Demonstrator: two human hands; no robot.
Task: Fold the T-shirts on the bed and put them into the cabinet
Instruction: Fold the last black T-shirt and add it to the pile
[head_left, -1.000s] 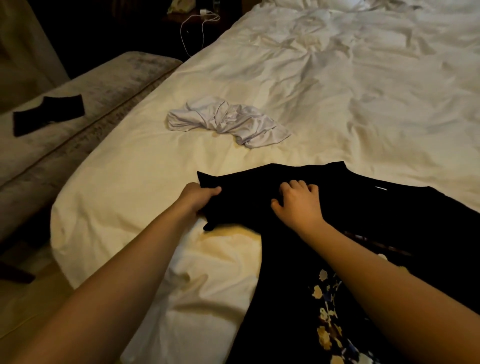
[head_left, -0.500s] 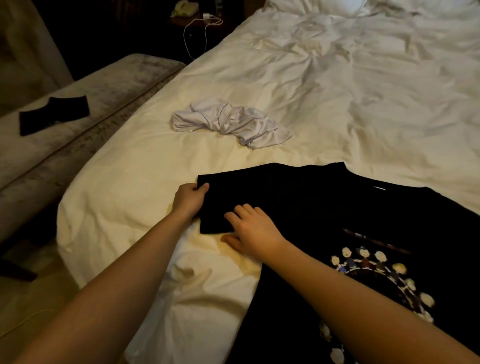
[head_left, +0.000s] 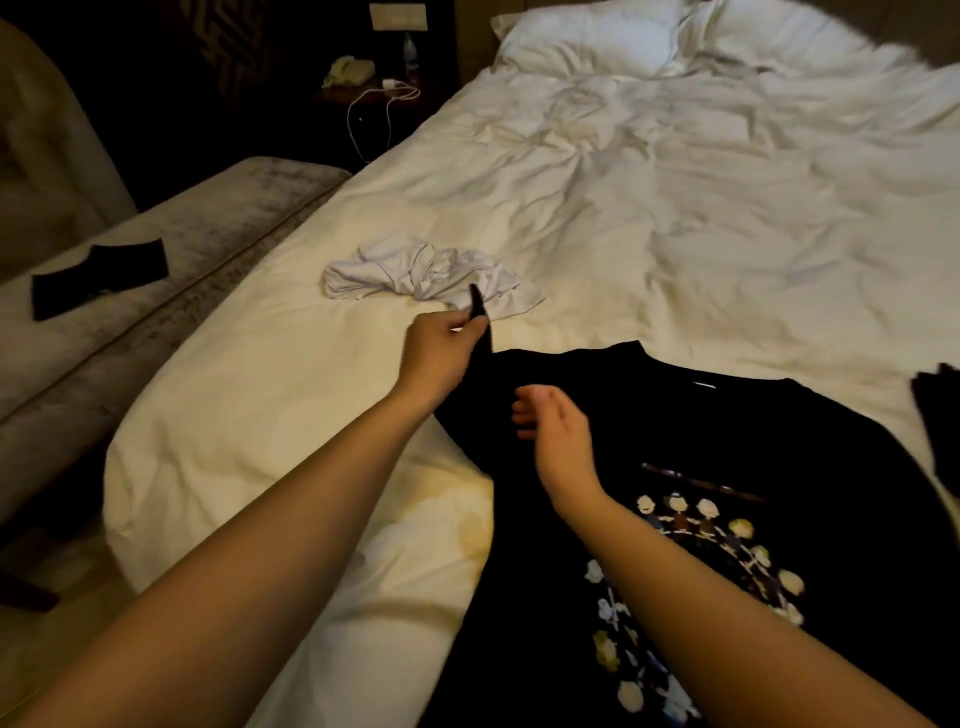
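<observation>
- Left hand (head_left: 439, 349) fingers are pinching the black T-shirt (head_left: 727, 467) sleeve, lifted.
- Right hand (head_left: 553, 423) fingers are hovering released beside it.
- Thin pinch risks slipping, skewing the fold.

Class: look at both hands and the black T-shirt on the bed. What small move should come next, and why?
Probably bring the left hand, which pinches the lifted sleeve, rightwards and lay that sleeve across the black T-shirt. The shirt lies flat, print up, on the bed; the right hand hovers open above it, free to smooth the fold.

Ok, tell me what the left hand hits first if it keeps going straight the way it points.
Probably the crumpled white shirt, lying just beyond the left hand, which pinches the black shirt's sleeve; depth is unclear.
</observation>
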